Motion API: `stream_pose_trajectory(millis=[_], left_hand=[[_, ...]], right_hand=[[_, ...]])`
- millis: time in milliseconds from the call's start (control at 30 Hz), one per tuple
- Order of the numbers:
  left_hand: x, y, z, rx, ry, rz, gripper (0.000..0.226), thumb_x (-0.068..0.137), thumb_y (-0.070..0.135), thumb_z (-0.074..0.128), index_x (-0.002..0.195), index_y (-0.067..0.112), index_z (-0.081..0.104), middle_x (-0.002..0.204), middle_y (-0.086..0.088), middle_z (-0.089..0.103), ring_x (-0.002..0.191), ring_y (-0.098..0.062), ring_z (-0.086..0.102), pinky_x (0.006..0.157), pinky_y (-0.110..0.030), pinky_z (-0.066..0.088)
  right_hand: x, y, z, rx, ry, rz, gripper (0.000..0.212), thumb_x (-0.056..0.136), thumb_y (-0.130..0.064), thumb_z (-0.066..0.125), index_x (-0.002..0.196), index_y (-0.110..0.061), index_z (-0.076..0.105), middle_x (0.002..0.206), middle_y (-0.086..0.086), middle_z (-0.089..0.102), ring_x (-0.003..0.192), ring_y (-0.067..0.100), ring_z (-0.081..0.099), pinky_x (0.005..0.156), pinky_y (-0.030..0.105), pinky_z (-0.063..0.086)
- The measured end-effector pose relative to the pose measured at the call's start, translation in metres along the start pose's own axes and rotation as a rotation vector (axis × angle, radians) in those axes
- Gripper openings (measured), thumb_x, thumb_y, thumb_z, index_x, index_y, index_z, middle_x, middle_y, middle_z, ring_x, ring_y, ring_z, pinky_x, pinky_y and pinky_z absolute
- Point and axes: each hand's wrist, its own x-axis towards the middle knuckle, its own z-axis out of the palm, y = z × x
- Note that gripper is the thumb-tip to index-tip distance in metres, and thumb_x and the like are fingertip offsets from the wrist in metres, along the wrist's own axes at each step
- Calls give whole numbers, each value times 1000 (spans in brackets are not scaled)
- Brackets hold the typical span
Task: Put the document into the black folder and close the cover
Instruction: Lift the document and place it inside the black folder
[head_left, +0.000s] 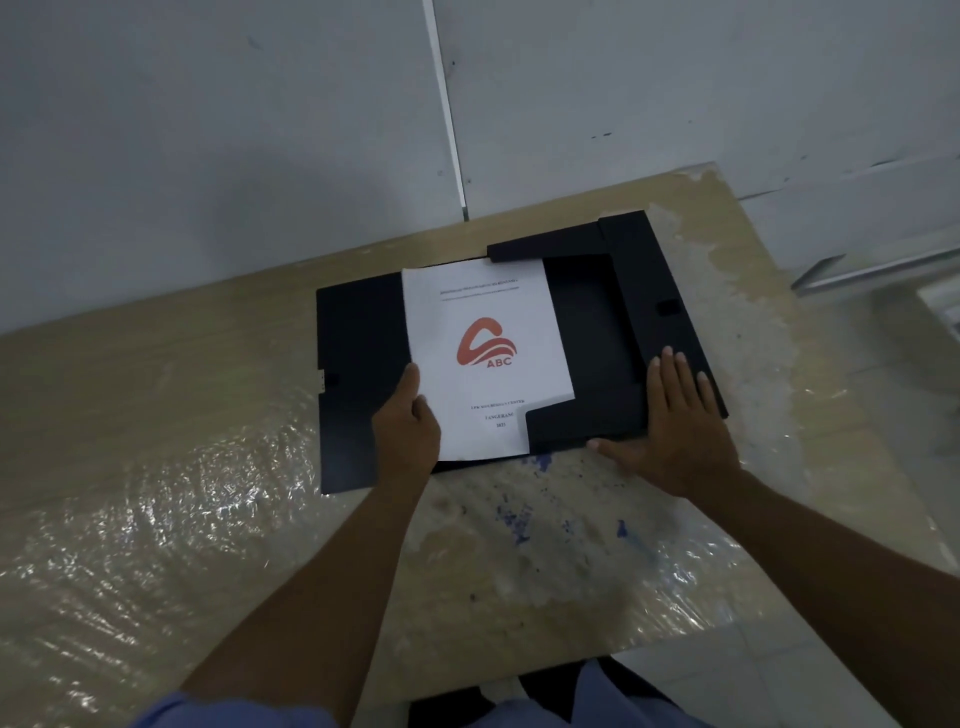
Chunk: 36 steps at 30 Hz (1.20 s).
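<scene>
As we lean over the plastic-wrapped table (171, 519), our left hand (408, 426) pinches the near left edge of the document (488, 358), thumb on top, the other fingers hidden beneath the sheet. Our right hand (675, 421) lies flat, fingers spread apart and gripping nothing, pressing down the right side of the black folder (358, 332), which lies open. The document rests across the folder's middle, over the spine area, its near right corner tucked under the near flap (582, 421) and its far edge close to the far flap (545, 249). Its long axis runs near to far, tilted slightly, with the title at the far end and the logo upright to us. We judge the risks plain: pushed rightward at this tilt, the sheet could snag or crease on the near flap, and the cover (343, 431) might then pinch a protruding edge.
</scene>
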Motion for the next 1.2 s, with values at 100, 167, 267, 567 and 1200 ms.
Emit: stream_pose_trajectory(millis=[100, 167, 267, 567, 1200], left_hand=[[0, 6, 13, 14, -77, 75, 48, 103, 5, 47, 150, 2, 40, 145, -19, 56, 127, -22, 57, 97, -3, 39], [2, 10, 21, 64, -121, 117, 50, 103, 7, 49, 151, 2, 39, 149, -17, 53, 130, -16, 52, 104, -9, 34], [6, 14, 33, 134, -142, 174, 50, 100, 9, 55, 148, 2, 44, 139, -19, 61, 124, -28, 61, 104, -23, 40], [11, 33, 67, 413, -199, 372, 45, 92, 30, 70, 131, 10, 63, 121, -13, 72, 125, -36, 55, 95, -49, 51], [20, 22, 76, 480, -176, 450, 47, 100, 37, 56, 143, 18, 57, 150, -13, 55, 143, -31, 45, 114, -54, 39]], right_hand=[[0, 1, 1, -15, 5, -7, 138, 70, -101, 30, 161, -2, 0, 173, 17, -4, 161, 29, -4, 131, 48, 3], [0, 2, 2, -15, 20, -16, 137, 71, -100, 30, 161, -1, 2, 173, 18, -1, 161, 31, -2, 131, 49, 5], [-1, 2, 3, -15, 27, -22, 136, 71, -100, 25, 161, 0, 5, 172, 20, 3, 161, 32, 2, 131, 51, 8], [0, 4, 7, 31, 43, -26, 136, 71, -101, 22, 161, -1, 9, 173, 19, 6, 161, 32, 4, 131, 51, 8], [0, 2, 7, 37, 55, -6, 134, 72, -100, 25, 161, 0, 10, 173, 18, 6, 161, 32, 4, 131, 51, 10]])
